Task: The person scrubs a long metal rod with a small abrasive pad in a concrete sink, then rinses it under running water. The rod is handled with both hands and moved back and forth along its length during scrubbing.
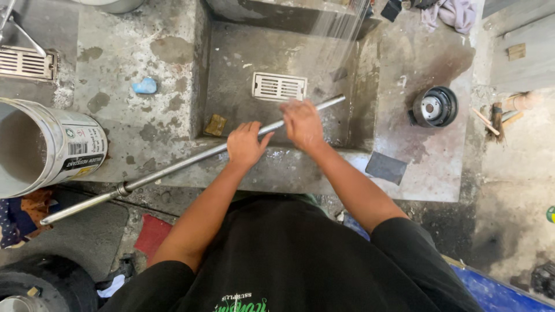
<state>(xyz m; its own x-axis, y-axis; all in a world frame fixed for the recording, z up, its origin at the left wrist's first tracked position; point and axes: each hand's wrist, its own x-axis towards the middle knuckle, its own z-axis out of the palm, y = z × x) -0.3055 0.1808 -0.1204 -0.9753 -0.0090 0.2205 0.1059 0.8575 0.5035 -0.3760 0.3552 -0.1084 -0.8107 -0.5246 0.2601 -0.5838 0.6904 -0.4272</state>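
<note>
A long grey metal rod [173, 167] lies slanted across the concrete wash basin [231, 69], from the lower left up to the basin's right side. My left hand [245, 144] rests on the rod near its middle, fingers curled over it. My right hand [302, 124] presses on the rod a little further right, slightly blurred. Thin streams of water [341, 29] fall into the basin from the top. A white drain grate [279, 86] sits in the basin floor behind my hands.
A large white bucket [40, 144] stands at the left edge. A blue soap piece [145, 86] lies on the concrete ledge. A round black metal part [435, 107] and a dark square sheet [386, 167] lie on the right ledge. A tyre [40, 283] shows at bottom left.
</note>
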